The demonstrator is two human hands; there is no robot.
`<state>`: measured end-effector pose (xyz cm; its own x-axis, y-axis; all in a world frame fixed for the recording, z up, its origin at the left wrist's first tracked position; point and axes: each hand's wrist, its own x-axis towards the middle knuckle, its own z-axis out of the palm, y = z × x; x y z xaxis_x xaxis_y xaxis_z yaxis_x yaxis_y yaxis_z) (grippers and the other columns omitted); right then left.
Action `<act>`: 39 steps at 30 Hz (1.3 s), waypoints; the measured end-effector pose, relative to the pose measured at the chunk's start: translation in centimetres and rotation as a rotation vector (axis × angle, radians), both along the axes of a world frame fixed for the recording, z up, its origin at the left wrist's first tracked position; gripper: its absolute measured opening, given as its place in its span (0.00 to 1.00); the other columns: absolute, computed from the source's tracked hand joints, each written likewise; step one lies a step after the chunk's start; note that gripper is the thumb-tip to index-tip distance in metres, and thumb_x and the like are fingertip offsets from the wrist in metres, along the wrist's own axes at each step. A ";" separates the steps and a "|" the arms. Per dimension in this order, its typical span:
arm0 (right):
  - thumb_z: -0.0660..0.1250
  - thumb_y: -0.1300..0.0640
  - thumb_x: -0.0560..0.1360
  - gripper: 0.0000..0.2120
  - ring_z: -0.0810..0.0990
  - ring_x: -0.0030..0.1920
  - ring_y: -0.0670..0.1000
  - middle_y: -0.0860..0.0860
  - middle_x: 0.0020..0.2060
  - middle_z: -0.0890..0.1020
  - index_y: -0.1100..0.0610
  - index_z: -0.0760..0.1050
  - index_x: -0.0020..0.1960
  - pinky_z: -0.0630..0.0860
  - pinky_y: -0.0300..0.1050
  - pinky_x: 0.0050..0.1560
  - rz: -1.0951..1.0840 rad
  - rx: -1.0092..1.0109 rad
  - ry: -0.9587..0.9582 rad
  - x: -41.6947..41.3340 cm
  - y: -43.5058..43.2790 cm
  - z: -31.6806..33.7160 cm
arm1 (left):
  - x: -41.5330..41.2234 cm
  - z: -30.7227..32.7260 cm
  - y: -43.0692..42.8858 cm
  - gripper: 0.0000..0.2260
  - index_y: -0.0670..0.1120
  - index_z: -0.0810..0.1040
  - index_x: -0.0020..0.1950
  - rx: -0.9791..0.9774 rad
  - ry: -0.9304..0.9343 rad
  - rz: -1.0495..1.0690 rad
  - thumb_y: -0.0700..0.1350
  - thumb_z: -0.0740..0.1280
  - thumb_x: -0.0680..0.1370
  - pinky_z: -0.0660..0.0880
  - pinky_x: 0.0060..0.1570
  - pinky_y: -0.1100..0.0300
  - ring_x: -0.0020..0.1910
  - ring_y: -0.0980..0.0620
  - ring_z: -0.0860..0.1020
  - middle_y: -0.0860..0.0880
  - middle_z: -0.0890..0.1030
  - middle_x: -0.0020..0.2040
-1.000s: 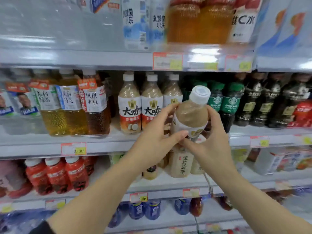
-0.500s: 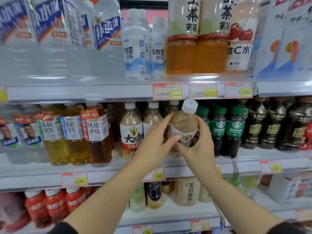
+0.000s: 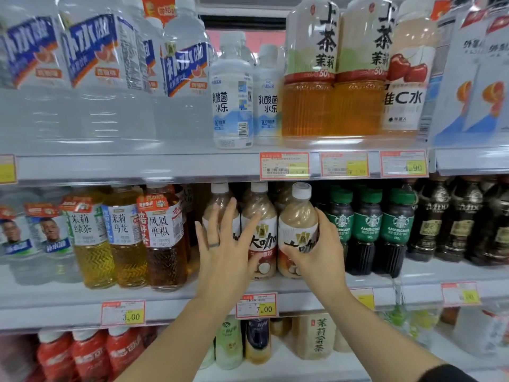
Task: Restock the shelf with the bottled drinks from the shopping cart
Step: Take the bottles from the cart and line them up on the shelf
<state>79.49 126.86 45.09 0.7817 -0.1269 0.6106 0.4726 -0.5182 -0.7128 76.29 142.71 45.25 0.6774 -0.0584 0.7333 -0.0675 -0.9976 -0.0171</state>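
A beige milk-coffee bottle (image 3: 298, 224) with a white cap stands upright on the middle shelf (image 3: 303, 289), rightmost in a row of like bottles. My right hand (image 3: 316, 252) grips its lower label, fingers curled round its right side. My left hand (image 3: 224, 244) is spread with straight fingers over two matching bottles: the middle one (image 3: 261, 221) and the left one (image 3: 217, 205). The shopping cart is out of view.
Green-capped coffee bottles (image 3: 369, 230) stand tight against the right of the placed bottle. Amber tea bottles (image 3: 162, 235) stand to the left, past a dark gap. The upper shelf (image 3: 165, 166) hangs just above the caps. Price tags (image 3: 257, 306) line the shelf edge.
The bottle went from held in the air, tilted, to standing upright on the middle shelf. My left hand let go of it and spread over the neighbouring bottles.
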 end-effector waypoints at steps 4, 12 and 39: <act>0.77 0.53 0.65 0.44 0.67 0.68 0.51 0.52 0.67 0.68 0.54 0.57 0.74 0.65 0.38 0.61 -0.069 -0.036 0.031 0.7 0.6 -0.1 | 0.4 -0.3 0.3 0.35 0.51 0.69 0.70 0.001 -0.016 -0.022 0.55 0.76 0.66 0.67 0.58 0.31 0.72 0.34 0.60 0.38 0.65 0.72; 0.71 0.52 0.72 0.46 0.64 0.70 0.51 0.52 0.74 0.60 0.53 0.42 0.76 0.67 0.40 0.60 -0.056 -0.040 0.108 0.6 1.7 -0.3 | 0.6 -0.3 0.3 0.34 0.50 0.71 0.69 0.021 -0.028 -0.017 0.56 0.75 0.65 0.69 0.57 0.31 0.70 0.33 0.63 0.39 0.68 0.70; 0.66 0.56 0.75 0.37 0.58 0.74 0.49 0.50 0.75 0.58 0.57 0.49 0.76 0.53 0.33 0.68 0.164 -0.307 0.010 -0.3 -2.6 3.0 | 0.0 1.2 -2.2 0.29 0.49 0.74 0.65 0.144 -0.090 -0.036 0.53 0.75 0.66 0.62 0.63 0.33 0.68 0.38 0.68 0.42 0.74 0.64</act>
<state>79.20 124.25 48.13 0.7824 0.1892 0.5934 0.5615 -0.6266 -0.5404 76.33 140.50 46.48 0.6052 -0.1902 0.7730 -0.0952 -0.9814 -0.1670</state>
